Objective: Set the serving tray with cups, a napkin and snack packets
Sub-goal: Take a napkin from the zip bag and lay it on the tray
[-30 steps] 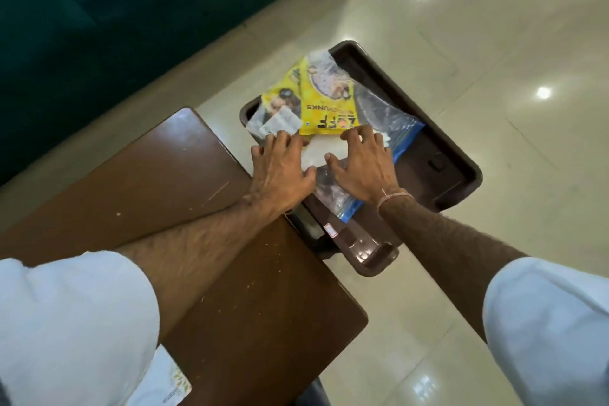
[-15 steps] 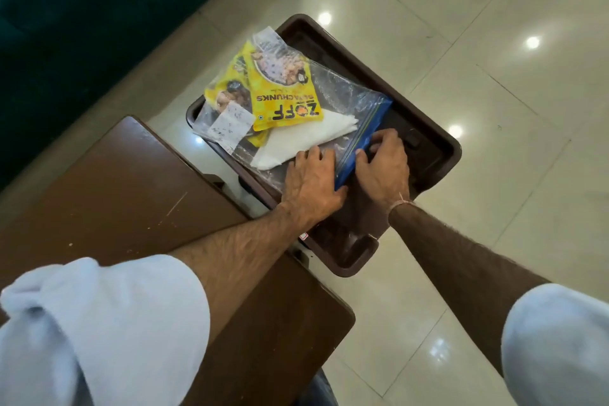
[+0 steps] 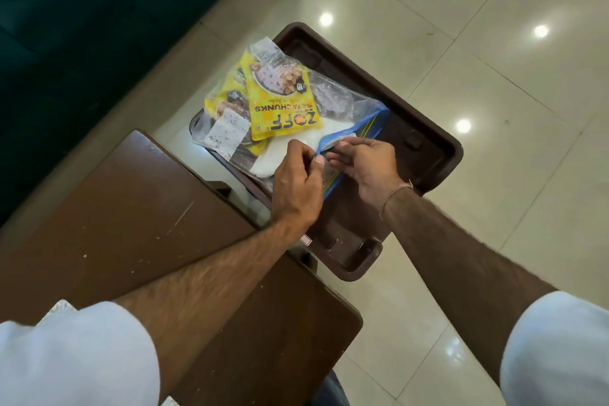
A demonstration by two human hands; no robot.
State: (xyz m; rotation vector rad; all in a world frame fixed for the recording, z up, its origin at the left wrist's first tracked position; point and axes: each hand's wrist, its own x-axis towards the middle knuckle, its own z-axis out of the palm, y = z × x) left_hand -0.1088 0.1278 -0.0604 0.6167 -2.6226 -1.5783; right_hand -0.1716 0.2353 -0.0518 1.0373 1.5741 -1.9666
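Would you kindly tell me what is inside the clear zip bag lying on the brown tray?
The clear zip bag holds two yellow snack packets and a white folded napkin; anything beneath them is hidden.

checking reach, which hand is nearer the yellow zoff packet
Left. The left hand pinches the bag's blue zip edge just below the yellow Zoff packet. The right hand grips the same edge farther right, away from the packet.
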